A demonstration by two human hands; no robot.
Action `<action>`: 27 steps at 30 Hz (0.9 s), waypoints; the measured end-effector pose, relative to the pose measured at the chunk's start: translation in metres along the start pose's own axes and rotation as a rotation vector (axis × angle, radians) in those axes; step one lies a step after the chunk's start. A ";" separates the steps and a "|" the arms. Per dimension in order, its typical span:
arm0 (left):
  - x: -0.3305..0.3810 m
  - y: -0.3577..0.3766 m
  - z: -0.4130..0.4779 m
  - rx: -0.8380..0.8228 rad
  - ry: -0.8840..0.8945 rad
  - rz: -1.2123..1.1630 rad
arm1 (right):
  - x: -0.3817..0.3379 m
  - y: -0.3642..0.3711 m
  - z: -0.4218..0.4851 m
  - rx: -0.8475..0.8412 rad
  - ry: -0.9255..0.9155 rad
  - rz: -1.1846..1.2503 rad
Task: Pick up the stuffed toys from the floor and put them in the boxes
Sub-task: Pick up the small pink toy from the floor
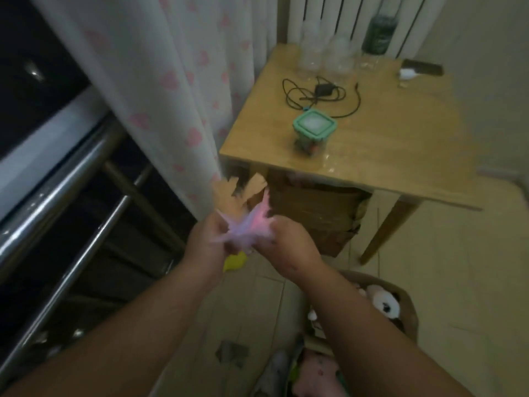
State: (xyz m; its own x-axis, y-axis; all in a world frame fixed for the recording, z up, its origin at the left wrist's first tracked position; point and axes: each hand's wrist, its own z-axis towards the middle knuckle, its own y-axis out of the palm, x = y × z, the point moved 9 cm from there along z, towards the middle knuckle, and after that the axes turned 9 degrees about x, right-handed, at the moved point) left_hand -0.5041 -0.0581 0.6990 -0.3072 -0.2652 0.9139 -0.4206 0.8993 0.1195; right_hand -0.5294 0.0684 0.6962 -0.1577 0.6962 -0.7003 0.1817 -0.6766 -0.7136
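Grip: pink toy (249,227) is pinched by curled fingers of left hand (206,239) and right hand (292,242).
Technique: toy is best lowered into box (410,316), below-right of fingers, before release.

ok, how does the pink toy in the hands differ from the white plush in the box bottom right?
The pink toy is gripped in mid-air by the left hand and right hand; the white plush lies in the cardboard box. The pink toy is pink-lilac with thin points sticking out; the white plush is white with dark patches and rounded. Shared: both are soft toys, off the floor.
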 end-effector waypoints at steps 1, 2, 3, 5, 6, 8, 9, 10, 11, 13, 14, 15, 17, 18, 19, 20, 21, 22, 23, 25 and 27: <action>0.010 -0.002 -0.013 0.000 0.026 -0.007 | -0.011 -0.012 -0.016 0.041 0.007 0.034; 0.017 -0.005 -0.029 0.005 0.027 -0.009 | -0.022 -0.026 -0.033 0.091 0.017 0.068; 0.023 -0.008 -0.044 0.011 0.036 -0.015 | -0.030 -0.037 -0.050 0.136 0.023 0.097; 0.038 -0.009 -0.077 0.008 0.084 0.009 | -0.039 -0.054 -0.084 0.199 0.062 0.121; 0.045 -0.008 -0.093 0.002 0.117 0.042 | -0.042 -0.061 -0.102 0.211 0.080 0.129; 0.056 0.005 -0.129 -0.103 0.203 0.152 | -0.042 -0.075 -0.129 0.223 0.111 0.152; 0.057 0.013 -0.148 -0.173 0.230 0.203 | -0.040 -0.082 -0.141 0.213 0.136 0.163; 0.055 0.020 -0.160 -0.220 0.247 0.254 | -0.037 -0.091 -0.153 0.208 0.161 0.161; 0.053 0.028 -0.171 -0.271 0.263 0.295 | -0.033 -0.100 -0.164 0.208 0.177 0.167; 0.048 0.043 -0.191 -0.345 0.288 0.350 | -0.026 -0.120 -0.185 0.216 0.181 0.190; 0.045 0.052 -0.202 -0.373 0.295 0.352 | -0.022 -0.131 -0.195 0.224 0.179 0.187; 0.041 0.061 -0.210 -0.389 0.294 0.347 | -0.020 -0.141 -0.203 0.227 0.163 0.168; 0.034 0.081 -0.229 -0.411 0.298 0.355 | -0.010 -0.155 -0.217 0.198 0.117 0.114; 0.031 0.090 -0.237 -0.400 0.314 0.393 | -0.004 -0.162 -0.224 0.183 0.102 0.086; 0.025 0.098 -0.242 -0.374 0.330 0.443 | 0.004 -0.169 -0.232 0.167 0.090 0.038; 0.019 0.105 -0.247 -0.350 0.341 0.489 | 0.009 -0.175 -0.240 0.152 0.068 -0.021; 0.011 0.111 -0.253 -0.332 0.335 0.516 | 0.017 -0.180 -0.248 0.140 0.047 -0.050; 0.002 0.119 -0.259 -0.325 0.323 0.534 | 0.025 -0.183 -0.255 0.112 0.024 -0.060; -0.008 0.127 -0.266 -0.322 0.307 0.546 | 0.036 -0.185 -0.262 0.076 0.011 -0.055; -0.026 0.138 -0.278 -0.271 0.284 0.533 | 0.057 -0.189 -0.275 0.001 0.032 -0.020; -0.042 0.147 -0.290 -0.213 0.268 0.504 | 0.080 -0.196 -0.284 -0.018 0.039 0.029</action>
State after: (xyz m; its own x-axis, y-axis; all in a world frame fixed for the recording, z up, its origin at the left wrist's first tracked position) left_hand -0.3054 0.1863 0.7907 -0.1870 0.2834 0.9406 -0.0904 0.9485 -0.3037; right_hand -0.3018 0.3248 0.7860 -0.1138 0.6855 -0.7191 0.2031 -0.6925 -0.6922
